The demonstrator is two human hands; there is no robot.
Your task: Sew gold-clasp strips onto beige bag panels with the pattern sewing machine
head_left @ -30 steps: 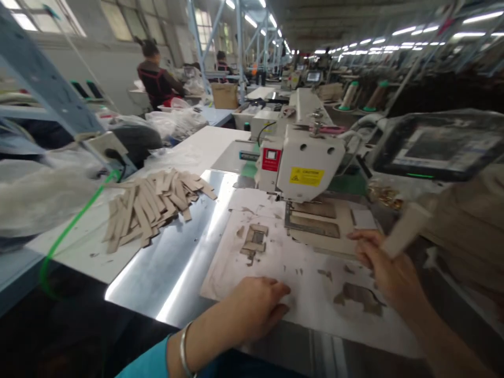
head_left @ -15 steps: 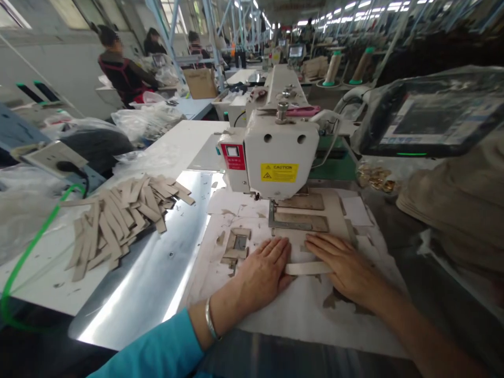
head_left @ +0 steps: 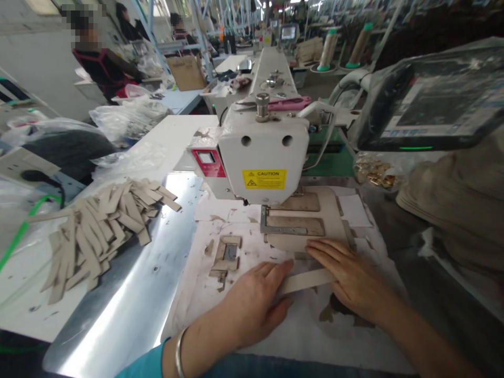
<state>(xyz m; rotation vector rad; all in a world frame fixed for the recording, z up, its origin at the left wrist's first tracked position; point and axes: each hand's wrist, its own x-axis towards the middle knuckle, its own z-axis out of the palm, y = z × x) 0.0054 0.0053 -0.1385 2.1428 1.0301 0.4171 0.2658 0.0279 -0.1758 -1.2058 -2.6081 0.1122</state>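
Garment factory floor. Industrial sewing machine [head_left: 263, 157] with yellow caution sticker [head_left: 264, 179] on steel-topped table [head_left: 149, 273]. Plastic-wrapped control screen [head_left: 437, 100] beside it. Heap of cut beige strips [head_left: 98, 226] at one side, stacked beige fabric [head_left: 460, 205] at other. Big thread cones [head_left: 326, 50] on stands behind. More stations with screens [head_left: 289, 32] in long rows running far back. Other workers [head_left: 98, 68] at benches among plastic bags [head_left: 129, 118] of pieces, cardboard box [head_left: 186, 72].

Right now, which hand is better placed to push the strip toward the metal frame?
Right, probably. The right hand lies flat on the strip, fingertips nearest the metal frame. The left hand covers the strip's other end, farther back.
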